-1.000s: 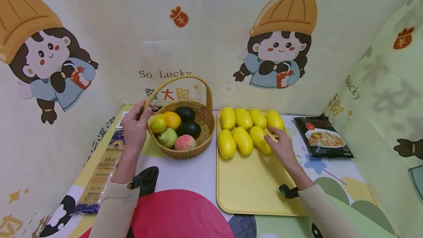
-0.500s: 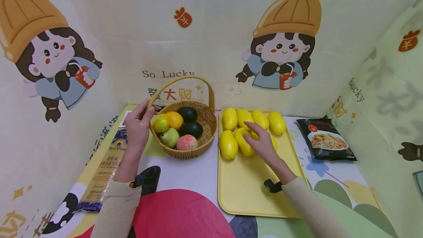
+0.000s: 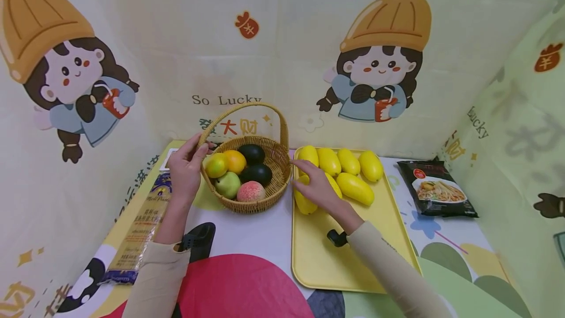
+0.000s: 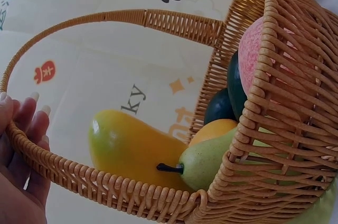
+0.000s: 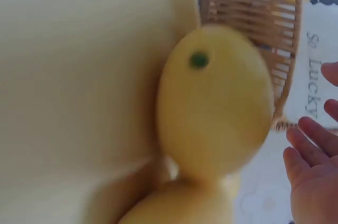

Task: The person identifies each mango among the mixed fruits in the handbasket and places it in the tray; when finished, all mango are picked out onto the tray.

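Observation:
My left hand [image 3: 186, 171] grips the left side of the arched handle [image 3: 243, 107] of a wicker basket [image 3: 247, 206]; in the left wrist view its fingers curl round the cane. Inside lie a green pear [image 3: 227, 184], a pink peach [image 3: 250, 191], orange and yellow-green fruits, and two dark oval fruits [image 3: 256, 174]. My right hand [image 3: 319, 188] holds nothing, its fingers spread at the basket's right rim. Below it, partly hidden, are several yellow mango-like fruits [image 3: 355, 189] on a yellow tray [image 3: 315, 259]. One such fruit [image 5: 216, 97] looms large in the right wrist view.
A black noodle packet [image 3: 437, 188] lies to the right of the tray. Along the left, partly under my left forearm, runs a long pasta packet [image 3: 141, 225]. A printed cloth wall [image 3: 291, 63] stands close behind the basket and tray.
My right hand has swept left over the yellow fruits, from the tray's right side to the basket rim. The lower-right yellow fruit lies more sideways. My left hand keeps its grip.

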Motion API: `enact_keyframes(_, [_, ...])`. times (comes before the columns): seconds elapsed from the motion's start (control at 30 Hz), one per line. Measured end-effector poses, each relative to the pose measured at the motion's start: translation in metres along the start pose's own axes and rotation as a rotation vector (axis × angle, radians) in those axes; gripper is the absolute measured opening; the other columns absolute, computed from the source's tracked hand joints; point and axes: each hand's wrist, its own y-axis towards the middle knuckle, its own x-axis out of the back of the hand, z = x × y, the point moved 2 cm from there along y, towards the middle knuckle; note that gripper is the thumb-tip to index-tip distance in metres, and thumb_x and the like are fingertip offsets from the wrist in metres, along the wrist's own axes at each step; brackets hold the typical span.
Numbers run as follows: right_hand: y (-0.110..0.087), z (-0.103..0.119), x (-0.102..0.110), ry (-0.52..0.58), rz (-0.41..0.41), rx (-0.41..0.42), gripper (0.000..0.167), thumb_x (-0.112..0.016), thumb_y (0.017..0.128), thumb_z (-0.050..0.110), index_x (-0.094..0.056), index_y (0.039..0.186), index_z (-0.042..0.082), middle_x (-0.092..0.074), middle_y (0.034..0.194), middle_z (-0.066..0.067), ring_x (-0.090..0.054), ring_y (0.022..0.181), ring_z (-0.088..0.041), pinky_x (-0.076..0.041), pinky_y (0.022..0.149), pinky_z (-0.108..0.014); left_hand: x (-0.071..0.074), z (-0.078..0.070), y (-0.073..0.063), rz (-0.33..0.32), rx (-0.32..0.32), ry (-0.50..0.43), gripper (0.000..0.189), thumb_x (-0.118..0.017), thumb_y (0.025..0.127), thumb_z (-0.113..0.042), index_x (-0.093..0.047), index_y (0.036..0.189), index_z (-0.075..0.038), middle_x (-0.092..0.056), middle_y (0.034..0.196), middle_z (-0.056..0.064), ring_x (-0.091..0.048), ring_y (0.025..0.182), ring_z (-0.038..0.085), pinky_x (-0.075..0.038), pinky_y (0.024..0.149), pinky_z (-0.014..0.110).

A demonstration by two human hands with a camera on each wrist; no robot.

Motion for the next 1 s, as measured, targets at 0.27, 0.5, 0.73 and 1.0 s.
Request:
enact_keyframes(0.27, [0.024, 0.026, -0.028, -0.006, 0.074, 0.049, 0.057, -0.071, 0.091, 0.025, -0.052, 0.145, 0.021, -0.052, 0.148, -0.001, -0.047, 0.139, -0.023, -0.041, 0.115, -0.046, 0.0, 0.001, 0.0, 0.01, 0.003, -0.008, 0.034, -0.058, 0.101, -0.026, -0.064, 0.133, -0.015, -0.071, 0.099, -0.006, -0.067, 0.092, 0.019, -0.052, 0.091, 0.012])
enact_keyframes(0.5, [0.042, 0.045, -0.053, -0.038, 0.177, 0.063, 0.061, -0.068, 0.092, 0.033, -0.046, 0.149, 0.024, -0.047, 0.152, -0.002, -0.045, 0.14, -0.023, -0.039, 0.116, -0.046, -0.002, 0.001, 0.001, 0.002, -0.002, -0.01, 0.035, -0.058, 0.101, -0.025, -0.064, 0.133, -0.014, -0.071, 0.097, -0.009, -0.067, 0.09, 0.018, -0.052, 0.091, 0.012])
enact_keyframes(0.73, [0.06, 0.064, -0.071, -0.063, 0.222, 0.105, 0.063, -0.068, 0.094, 0.031, -0.044, 0.151, 0.021, -0.044, 0.154, -0.001, -0.043, 0.141, -0.022, -0.037, 0.118, -0.044, -0.004, 0.003, 0.001, 0.005, 0.002, -0.028, 0.036, -0.059, 0.1, -0.022, -0.062, 0.135, -0.012, -0.07, 0.096, -0.012, -0.066, 0.088, 0.007, -0.052, 0.091, 0.012])
enact_keyframes(1.0, [0.08, 0.086, -0.089, 0.067, 0.262, 0.084, 0.069, -0.072, 0.091, 0.027, -0.04, 0.152, 0.027, -0.038, 0.158, 0.003, -0.042, 0.142, -0.017, -0.038, 0.118, -0.04, 0.0, 0.002, 0.001, -0.003, 0.009, -0.015, 0.034, -0.058, 0.101, -0.023, -0.064, 0.133, -0.015, -0.071, 0.097, -0.008, -0.066, 0.093, 0.024, -0.052, 0.089, 0.012])
